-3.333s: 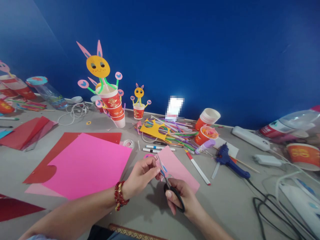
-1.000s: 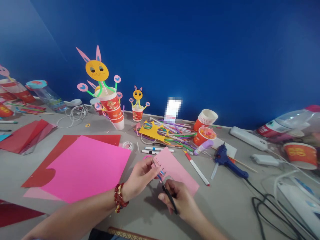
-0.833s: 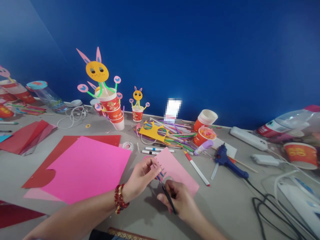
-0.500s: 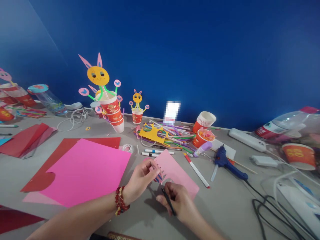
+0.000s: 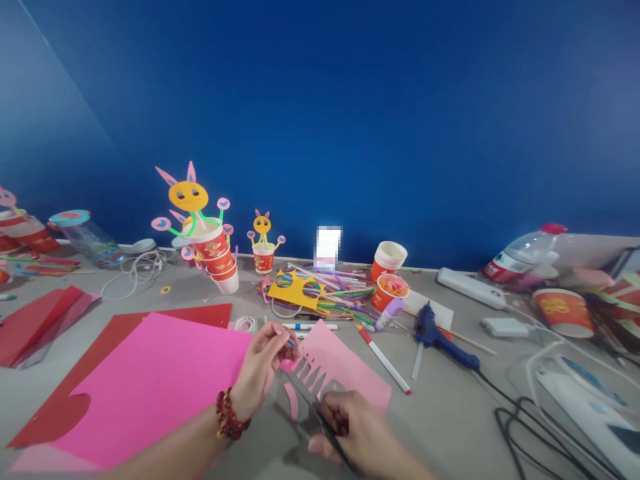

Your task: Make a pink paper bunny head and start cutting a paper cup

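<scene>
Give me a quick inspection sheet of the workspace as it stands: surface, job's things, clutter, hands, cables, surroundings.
Surface: grey table, crowded with craft supplies.
Job's things: light pink paper with a fringe of cuts along its near edge; black-handled scissors; a curved pink offcut lies by them.
Clutter: bright pink sheet over a red sheet, straws, paper cups, markers, blue glue gun, bunny cup figures, plastic bottle.
Hands: left hand pinches the paper's edge; right hand grips the scissors.
Cables: black cord from the glue gun; white coil.
Surroundings: blue wall.
</scene>
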{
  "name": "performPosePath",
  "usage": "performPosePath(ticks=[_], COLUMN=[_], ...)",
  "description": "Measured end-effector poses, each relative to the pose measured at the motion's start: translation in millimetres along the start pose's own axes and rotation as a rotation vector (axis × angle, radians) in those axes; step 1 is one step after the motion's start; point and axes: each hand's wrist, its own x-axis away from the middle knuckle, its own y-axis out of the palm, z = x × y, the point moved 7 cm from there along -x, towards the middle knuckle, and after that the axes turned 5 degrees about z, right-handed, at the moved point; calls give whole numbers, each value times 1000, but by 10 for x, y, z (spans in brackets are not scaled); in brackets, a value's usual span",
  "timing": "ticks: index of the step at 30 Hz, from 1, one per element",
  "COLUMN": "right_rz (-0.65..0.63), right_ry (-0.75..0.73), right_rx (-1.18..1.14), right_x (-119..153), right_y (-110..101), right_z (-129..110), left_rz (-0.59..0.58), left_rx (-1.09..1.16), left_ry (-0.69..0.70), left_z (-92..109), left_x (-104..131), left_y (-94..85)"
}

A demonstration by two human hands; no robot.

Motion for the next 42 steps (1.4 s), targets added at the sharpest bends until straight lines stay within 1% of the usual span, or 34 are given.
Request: performPosePath(ticks=[3,5,8,10,12,14,16,18,20,23,25,27,31,33,35,36,38,42], right_rz=[5,97,280,333,345,360,384,402,439,536,563,550,504,485,469,465,464,481], right_ry=[-21,-84,-151,-172,-182,-173,-165,-178,-204,-237,-249,-253,-236,-215,-184,-170,-156,-151], right_rx=[-185,-269,-291,-357,-460,-528,-545,-565,-586,-575,-563,-580,-599,-597,-603,-606,-608,-600], right_x=[34,51,65,61,50,45,47,57,77,121,134,125,86,68,52,47,40,39], right_y=[-113,-244,-428,-478,-491,-504,-532,-572,-636,-758,-804,-812,-777,-757,-741,-739,-746,-778], right_z=[-119,-198,-233,-224,-212,-199,-198,-216,-244,-283,-306,-316,-292,-267,-236,-224,-213,-225], left_rz=[-40,-101,-220,-303,-354,-380,-408,-439,-466,-510,-521,-531,-572,-565,-567,-574,-585,-597], left_rx=[-30,-109,-240,-314,-393,-526,-677,-776,-807,-837,-846,-799,-550,-497,-478,-467,-458,-573], left_ry=[-30,-58,-85,-122,-148,-125,-58,10,39,68,93,70,-148,-244,-299,-310,-290,-165], left_z=[-19,-55,-116,-163,-188,-168,-114,-59,-34,-36,-39,-56,-143,-179,-199,-201,-188,-150], left_x=[4,56,171,248,299,311,296,265,225,168,134,107,91,84,81,81,76,57], left_y=[51,133,297,414,512,601,703,812,904,1000,1028,1032,1010,981,964,963,964,950])
